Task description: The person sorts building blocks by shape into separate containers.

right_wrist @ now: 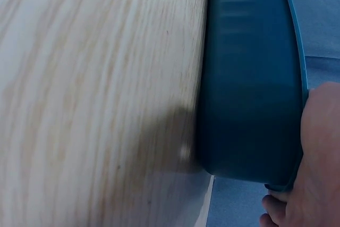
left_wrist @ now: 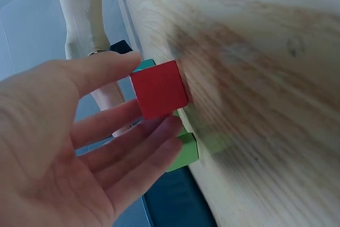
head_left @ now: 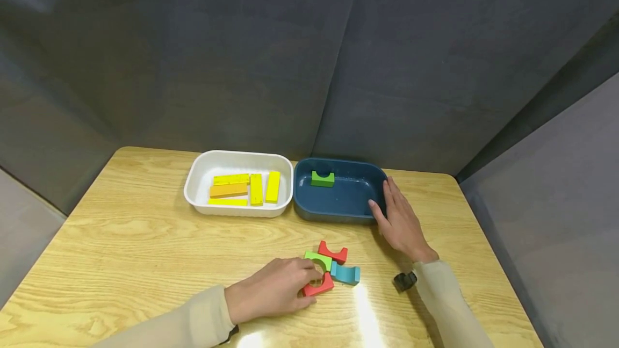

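Observation:
My left hand [head_left: 278, 286] has its thumb and fingers about a red arch block [left_wrist: 159, 89], which has a rounded cut-out. A light-green arch block [head_left: 317, 260] adjoins it, the two cut-outs facing each other, and the fingers partly cover both. Beside them lie a teal arch block [head_left: 345, 273] and another red arch block [head_left: 333, 253]. At the right end of the dark blue tray [head_left: 338, 218], my right hand [head_left: 402, 223] holds the rim, thumb over the inside, fingers along the outside. A green arch block [head_left: 322, 179] lies inside that tray.
A white tray [head_left: 190, 189] stands directly left of the blue one, holding several yellow blocks [head_left: 273, 187] and an orange block [head_left: 228, 190]. Both trays are near the back edge of the wooden table [head_left: 145, 251]. Grey partitions [head_left: 232, 69] rise behind and at the sides.

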Available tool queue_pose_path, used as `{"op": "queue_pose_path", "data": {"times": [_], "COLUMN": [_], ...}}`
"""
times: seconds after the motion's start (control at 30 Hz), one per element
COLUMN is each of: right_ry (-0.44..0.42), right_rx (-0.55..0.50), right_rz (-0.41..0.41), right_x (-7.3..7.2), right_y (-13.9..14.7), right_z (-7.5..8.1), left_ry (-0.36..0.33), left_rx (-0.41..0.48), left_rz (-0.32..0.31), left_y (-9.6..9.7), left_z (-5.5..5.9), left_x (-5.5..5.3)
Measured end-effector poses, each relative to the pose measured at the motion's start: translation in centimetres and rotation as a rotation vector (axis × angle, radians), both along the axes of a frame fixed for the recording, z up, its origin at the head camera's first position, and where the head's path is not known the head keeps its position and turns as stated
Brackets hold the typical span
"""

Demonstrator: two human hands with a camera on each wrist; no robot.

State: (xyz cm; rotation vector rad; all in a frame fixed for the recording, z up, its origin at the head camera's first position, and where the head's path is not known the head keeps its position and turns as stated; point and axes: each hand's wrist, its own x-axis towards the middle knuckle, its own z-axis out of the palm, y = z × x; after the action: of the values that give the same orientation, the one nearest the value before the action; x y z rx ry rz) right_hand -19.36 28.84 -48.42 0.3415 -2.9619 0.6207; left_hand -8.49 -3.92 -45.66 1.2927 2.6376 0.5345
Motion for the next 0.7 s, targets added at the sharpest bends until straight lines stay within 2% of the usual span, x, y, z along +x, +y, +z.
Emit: {"op": "queue_pose_path", "data": {"times": [0.27, 0.7], "right_ry": [0.002, -0.006], "right_rx": [0.014, 0.008], "right_rz": [-0.003, 0.003], "right_x": [-0.09, -0.01], "right_y": [-0.02, 0.0], "right_z": [-0.03, 0.1], "left_ry": [-0.023, 0.011], "left_rx": [0.008, 0.003], "left_rz": [-0.01, -0.019], "left_y": [-0.01, 0.03], "left_z": [0.03, -0.15], "left_x": [0.1, 0.1]}}
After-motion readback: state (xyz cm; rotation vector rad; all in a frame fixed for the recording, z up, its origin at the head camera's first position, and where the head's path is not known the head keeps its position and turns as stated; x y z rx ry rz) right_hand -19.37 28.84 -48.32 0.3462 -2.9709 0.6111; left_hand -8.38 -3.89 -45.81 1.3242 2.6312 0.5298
